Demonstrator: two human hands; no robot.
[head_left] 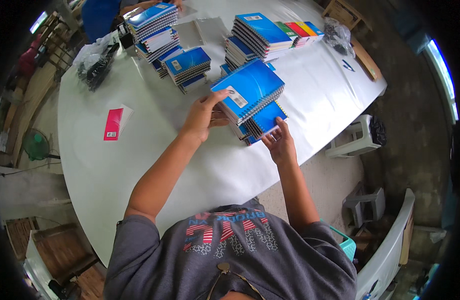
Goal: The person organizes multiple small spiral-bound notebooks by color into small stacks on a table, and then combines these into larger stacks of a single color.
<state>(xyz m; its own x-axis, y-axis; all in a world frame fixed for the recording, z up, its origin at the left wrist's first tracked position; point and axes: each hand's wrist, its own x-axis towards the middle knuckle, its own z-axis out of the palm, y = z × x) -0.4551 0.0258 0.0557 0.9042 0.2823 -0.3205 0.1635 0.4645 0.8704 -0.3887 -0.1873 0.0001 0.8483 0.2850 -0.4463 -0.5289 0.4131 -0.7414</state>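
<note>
A stack of blue spiral notebooks (257, 82) sits near the table's right side, a white label on its top cover. My left hand (206, 116) is closed on the left edge of this stack, thumb on the cover and fingers against the side. Below and partly under it lies another blue spiral notebook (271, 119), offset toward me on more notebooks. My right hand (281, 142) pinches this lower one at its near right corner, thumb on top and fingers beneath. How far the lower notebooks extend is hidden by the upper stack.
Taller notebook stacks (262, 29) (154, 22) and a shorter one (187, 65) stand farther back. Coloured notebooks (301, 34) lie beyond. A pink notebook (113, 124) lies at left on the white table (155, 115). Plastic bags (97, 57) and a blue tool (347, 65) are near the edges.
</note>
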